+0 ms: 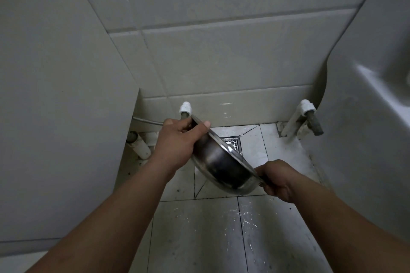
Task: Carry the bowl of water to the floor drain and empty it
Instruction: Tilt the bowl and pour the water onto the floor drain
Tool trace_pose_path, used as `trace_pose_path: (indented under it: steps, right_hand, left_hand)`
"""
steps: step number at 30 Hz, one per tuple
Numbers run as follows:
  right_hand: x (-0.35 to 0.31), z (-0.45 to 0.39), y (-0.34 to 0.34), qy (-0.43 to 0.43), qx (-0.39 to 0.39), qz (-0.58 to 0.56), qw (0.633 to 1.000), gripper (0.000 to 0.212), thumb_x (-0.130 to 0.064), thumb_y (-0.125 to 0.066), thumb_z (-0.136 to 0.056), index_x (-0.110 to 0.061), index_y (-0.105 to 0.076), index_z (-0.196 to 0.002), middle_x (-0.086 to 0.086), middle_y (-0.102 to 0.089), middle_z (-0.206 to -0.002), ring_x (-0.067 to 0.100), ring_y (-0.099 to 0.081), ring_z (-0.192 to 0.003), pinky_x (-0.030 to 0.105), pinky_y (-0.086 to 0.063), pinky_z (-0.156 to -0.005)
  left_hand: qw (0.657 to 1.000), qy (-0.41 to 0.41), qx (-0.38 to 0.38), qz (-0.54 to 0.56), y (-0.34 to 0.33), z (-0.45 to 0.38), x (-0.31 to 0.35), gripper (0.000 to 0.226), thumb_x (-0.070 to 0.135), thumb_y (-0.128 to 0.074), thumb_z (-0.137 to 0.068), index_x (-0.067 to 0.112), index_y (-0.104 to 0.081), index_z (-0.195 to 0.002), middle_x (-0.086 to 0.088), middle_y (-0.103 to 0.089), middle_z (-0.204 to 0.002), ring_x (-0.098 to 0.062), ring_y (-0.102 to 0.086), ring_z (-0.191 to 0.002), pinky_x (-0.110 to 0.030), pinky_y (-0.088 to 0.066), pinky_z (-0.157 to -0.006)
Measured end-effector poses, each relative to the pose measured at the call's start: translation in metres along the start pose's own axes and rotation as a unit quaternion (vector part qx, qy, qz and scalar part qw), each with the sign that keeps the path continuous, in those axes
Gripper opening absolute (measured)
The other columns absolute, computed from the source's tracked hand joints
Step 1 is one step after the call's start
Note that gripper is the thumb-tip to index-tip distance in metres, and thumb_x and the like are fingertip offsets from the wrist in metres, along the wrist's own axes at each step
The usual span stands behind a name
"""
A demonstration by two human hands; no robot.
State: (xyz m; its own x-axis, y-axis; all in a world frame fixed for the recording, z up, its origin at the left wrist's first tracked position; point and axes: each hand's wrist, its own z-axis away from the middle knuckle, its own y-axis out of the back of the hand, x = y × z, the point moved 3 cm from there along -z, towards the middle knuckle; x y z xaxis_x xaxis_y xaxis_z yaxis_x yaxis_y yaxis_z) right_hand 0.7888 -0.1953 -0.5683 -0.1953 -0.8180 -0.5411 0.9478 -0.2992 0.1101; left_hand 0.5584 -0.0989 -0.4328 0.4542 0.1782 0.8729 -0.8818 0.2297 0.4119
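A shiny steel bowl (224, 168) is held tipped steeply on edge, its dark underside facing me and its mouth turned away toward the wall. My left hand (177, 139) grips the upper left rim with the thumb on top. My right hand (278, 180) grips the lower right rim. A square metal floor drain (234, 143) lies on the tiled floor just beyond the bowl, partly hidden by its rim. The bowl's inside is hidden, so any water in it cannot be seen.
A tiled wall (221, 62) rises right behind the drain. A grey panel (55, 95) closes the left side and a white basin (366, 106) overhangs the right. White pipes (140, 146) and pipe stubs (308, 115) stand near the floor corners. The floor tiles (195, 239) are speckled.
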Motion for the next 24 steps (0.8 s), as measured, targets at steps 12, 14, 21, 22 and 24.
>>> trace_pose_path:
  steps: [12, 14, 21, 22, 24]
  right_hand:
    - [0.004, 0.003, -0.006, 0.0, -0.018, 0.009, 1.0, 0.033, 0.013, -0.046, -0.088, 0.0, -0.056, -0.06, 0.007, -0.046, -0.043, 0.015, -0.034, -0.03, 0.016, -0.03, -0.032]
    - [0.003, 0.004, -0.006, 0.0, -0.017, 0.013, 1.0, 0.032, 0.013, -0.045, -0.088, 0.001, -0.056, -0.062, 0.007, -0.047, -0.043, 0.014, -0.035, -0.029, 0.016, -0.03, -0.033]
    - [0.001, 0.01, -0.008, -0.011, -0.022, 0.011, 1.0, 0.028, 0.011, -0.04, -0.088, -0.004, -0.054, -0.069, 0.01, -0.051, -0.058, 0.019, -0.042, -0.049, 0.015, -0.029, -0.035]
    - [0.001, 0.01, -0.008, -0.011, -0.022, 0.01, 1.0, 0.027, 0.011, -0.039, -0.088, -0.004, -0.054, -0.071, 0.011, -0.051, -0.06, 0.019, -0.042, -0.05, 0.015, -0.029, -0.035]
    - [0.0, 0.012, -0.007, -0.013, -0.02, 0.006, 1.0, 0.027, 0.009, -0.039, -0.09, -0.004, -0.055, -0.073, 0.011, -0.051, -0.061, 0.019, -0.043, -0.051, 0.014, -0.029, -0.035]
  left_hand:
    - [1.0, -0.015, -0.002, -0.022, 0.0, -0.005, -0.003, 0.069, 0.06, -0.067, -0.083, 0.027, -0.06, -0.142, 0.003, -0.047, -0.132, -0.022, -0.042, -0.134, -0.047, -0.035, -0.118]
    - [1.0, -0.015, -0.009, -0.019, 0.0, -0.006, -0.004, 0.069, 0.06, -0.065, -0.085, 0.027, -0.057, -0.145, 0.005, -0.046, -0.135, -0.022, -0.04, -0.136, -0.047, -0.034, -0.118]
    - [0.999, -0.036, -0.007, -0.016, -0.003, -0.008, -0.003, 0.051, 0.05, -0.058, -0.096, 0.03, -0.058, -0.144, 0.008, -0.048, -0.134, -0.022, -0.037, -0.136, -0.049, -0.029, -0.12]
    - [0.999, -0.041, -0.007, -0.02, -0.003, -0.008, -0.002, 0.05, 0.047, -0.058, -0.097, 0.03, -0.057, -0.144, 0.007, -0.047, -0.134, -0.022, -0.037, -0.137, -0.049, -0.029, -0.121]
    - [0.998, -0.047, -0.011, -0.027, -0.004, -0.008, -0.001, 0.05, 0.043, -0.058, -0.098, 0.029, -0.055, -0.146, 0.007, -0.046, -0.135, -0.022, -0.036, -0.137, -0.048, -0.028, -0.121]
